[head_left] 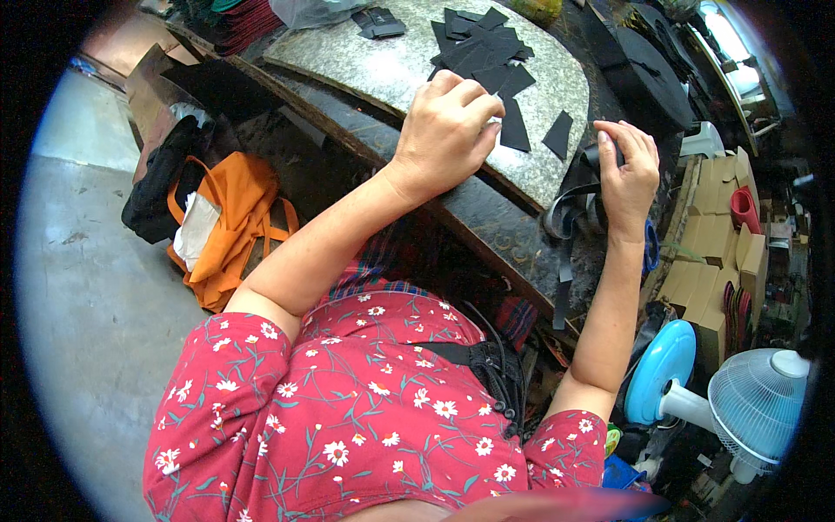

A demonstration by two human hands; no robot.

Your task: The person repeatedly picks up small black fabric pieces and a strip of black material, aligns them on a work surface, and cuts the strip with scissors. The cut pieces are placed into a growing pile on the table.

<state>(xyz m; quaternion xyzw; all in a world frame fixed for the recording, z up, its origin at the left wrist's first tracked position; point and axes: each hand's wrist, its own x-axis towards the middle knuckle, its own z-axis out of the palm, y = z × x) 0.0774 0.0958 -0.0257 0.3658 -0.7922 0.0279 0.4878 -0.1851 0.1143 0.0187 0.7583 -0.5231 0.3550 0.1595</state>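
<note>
Just beyond curled left hand (445, 130), leftward of bent right hand (630, 174), piled black pieces (481, 57), grips unclear

A dark table (497, 224) at upper centre carries a speckled grey board (339, 56), on which lie a pile of black pieces (483, 54), a small black stack (380, 23) and one separate black piece (558, 135).

No text, label, number or sign can be read.
</note>
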